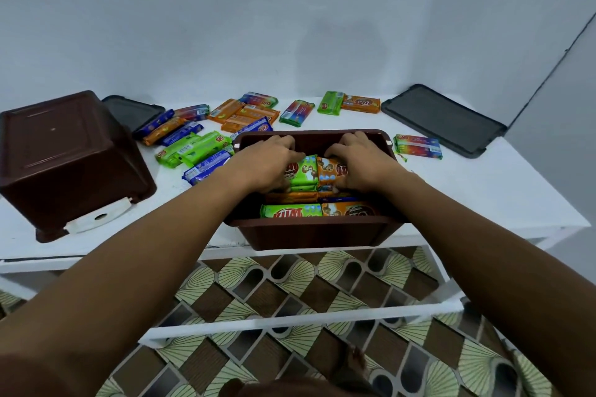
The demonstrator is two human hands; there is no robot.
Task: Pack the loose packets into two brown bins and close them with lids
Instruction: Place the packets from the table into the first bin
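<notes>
Both your hands are inside the open brown bin (pixel 309 232), which sits at the front edge of the white worktop (pixel 490 193). Your left hand (pixel 269 164) has its fingers curled over a green packet (pixel 305 171), grasping it. Your right hand (pixel 359 164) grasps an orange packet (pixel 329 171) the same way, and the two packets lie side by side, touching, on top of the stack in the bin. More packed packets (pixel 319 210) show along the near wall, green on the left and orange on the right. The second brown bin (pixel 64 151) is upside down at the left end of the worktop, with a white latch showing on its near side. A dark lid (pixel 442 119) lies flat at the far right, and another dark lid (pixel 135 109) is partly hidden behind the upturned bin. Loose packets (pixel 196 147) in green, blue and orange are still scattered between the two bins and along the back. A rainbow packet (pixel 417 147) lies alone just right of the open bin. Patterned floor (pixel 290 284) shows below the worktop.
</notes>
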